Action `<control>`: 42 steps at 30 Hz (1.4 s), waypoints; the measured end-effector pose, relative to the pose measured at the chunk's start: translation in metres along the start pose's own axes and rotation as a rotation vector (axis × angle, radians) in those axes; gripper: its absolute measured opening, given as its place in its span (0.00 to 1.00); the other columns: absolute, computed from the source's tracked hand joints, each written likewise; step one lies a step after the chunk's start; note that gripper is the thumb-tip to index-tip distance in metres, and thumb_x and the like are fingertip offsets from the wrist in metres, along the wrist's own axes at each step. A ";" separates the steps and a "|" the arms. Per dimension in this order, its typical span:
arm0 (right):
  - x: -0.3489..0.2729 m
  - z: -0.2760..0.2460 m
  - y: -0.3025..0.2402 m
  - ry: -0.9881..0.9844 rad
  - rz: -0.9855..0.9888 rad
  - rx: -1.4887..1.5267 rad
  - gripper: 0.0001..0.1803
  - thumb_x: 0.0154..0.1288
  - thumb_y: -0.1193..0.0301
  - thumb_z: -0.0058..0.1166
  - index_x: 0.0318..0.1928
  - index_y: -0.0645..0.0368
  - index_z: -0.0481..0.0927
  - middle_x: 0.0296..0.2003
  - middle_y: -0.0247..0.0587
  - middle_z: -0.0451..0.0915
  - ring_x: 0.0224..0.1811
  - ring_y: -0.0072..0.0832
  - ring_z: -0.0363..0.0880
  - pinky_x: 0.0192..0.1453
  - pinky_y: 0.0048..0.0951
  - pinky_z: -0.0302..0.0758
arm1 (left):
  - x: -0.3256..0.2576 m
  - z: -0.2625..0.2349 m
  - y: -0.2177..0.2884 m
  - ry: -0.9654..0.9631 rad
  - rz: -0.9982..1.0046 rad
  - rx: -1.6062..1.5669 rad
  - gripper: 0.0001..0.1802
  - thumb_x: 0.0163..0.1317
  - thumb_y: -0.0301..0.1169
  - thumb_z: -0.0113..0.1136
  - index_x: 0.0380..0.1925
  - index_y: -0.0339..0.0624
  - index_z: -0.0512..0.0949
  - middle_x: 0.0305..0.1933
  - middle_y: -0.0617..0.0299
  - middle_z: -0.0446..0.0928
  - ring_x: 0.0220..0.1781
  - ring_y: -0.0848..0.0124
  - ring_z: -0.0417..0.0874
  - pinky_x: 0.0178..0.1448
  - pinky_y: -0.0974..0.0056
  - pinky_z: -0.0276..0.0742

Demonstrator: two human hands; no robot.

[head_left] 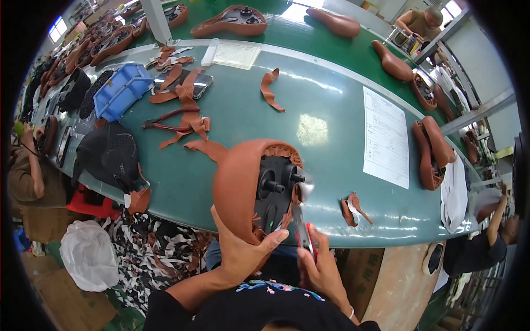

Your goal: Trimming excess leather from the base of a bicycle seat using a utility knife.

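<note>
My left hand holds a brown bicycle saddle upside down at the near edge of the green table, its black underside facing right. My right hand grips red-handled scissors, whose blades point up at the brown cover edge on the saddle's underside. A flap of brown cover sticks out by the blade tips.
Brown leather scraps and red-handled pliers lie left of centre, near a blue bin and a black cap. A white paper sheet and stacked saddles lie right. Small scraps sit nearby. Other people work at both sides.
</note>
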State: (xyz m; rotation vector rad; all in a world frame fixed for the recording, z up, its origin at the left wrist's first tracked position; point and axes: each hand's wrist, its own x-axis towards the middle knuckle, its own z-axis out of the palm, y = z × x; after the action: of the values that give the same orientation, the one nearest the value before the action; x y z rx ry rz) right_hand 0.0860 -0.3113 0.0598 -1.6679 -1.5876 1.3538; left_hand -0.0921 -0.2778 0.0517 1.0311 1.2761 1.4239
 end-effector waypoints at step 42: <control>0.649 -0.240 -0.050 0.538 -0.587 0.524 0.23 0.53 0.65 0.64 0.49 0.55 0.73 0.35 0.30 0.71 0.34 0.20 0.70 0.34 0.22 0.69 | 0.275 0.053 -0.057 -0.569 0.182 0.248 0.07 0.58 0.30 0.62 0.27 0.37 0.78 0.27 0.57 0.77 0.27 0.64 0.78 0.32 0.65 0.73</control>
State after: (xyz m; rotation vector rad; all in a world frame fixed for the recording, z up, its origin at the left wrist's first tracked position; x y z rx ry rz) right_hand 0.1706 0.3733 -0.0144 -1.0112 -1.1378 0.8197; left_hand -0.0933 0.0034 0.0017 1.6162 0.9637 0.9997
